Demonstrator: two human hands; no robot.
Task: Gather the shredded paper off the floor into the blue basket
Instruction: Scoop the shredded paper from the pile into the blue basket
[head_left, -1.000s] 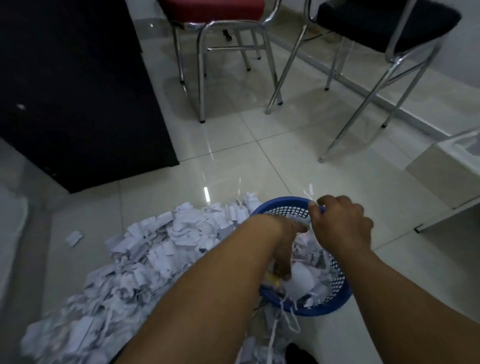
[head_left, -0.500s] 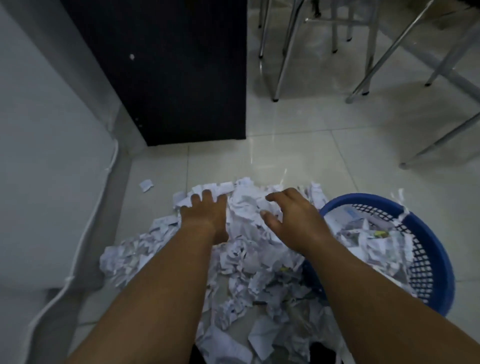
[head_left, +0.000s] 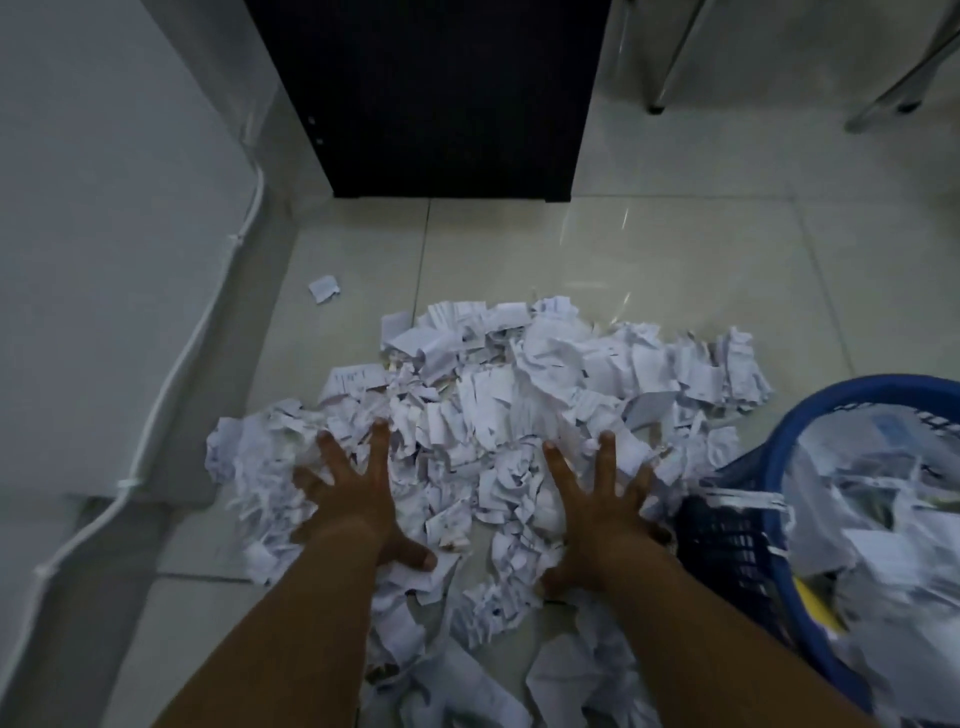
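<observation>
Head view shows the shredded paper (head_left: 519, 415) heaped on the floor (head_left: 675, 260), with the left hand (head_left: 358, 499) and right hand (head_left: 602, 504) now pressed flat on it, fingers splayed, grasping nothing; half a second ago they were only reaching in. A fresh scoop is judged imminent. Blue basket (head_left: 810, 415), part-filled, stands just right of the right hand.

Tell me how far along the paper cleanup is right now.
Partly done. The blue basket at the right already holds a good heap of paper. In hand: the left hand and right hand are spread flat on the pile of shredded paper, not yet gripping any. Left: most of that pile still covers the floor, plus one stray scrap near the wall.
</observation>
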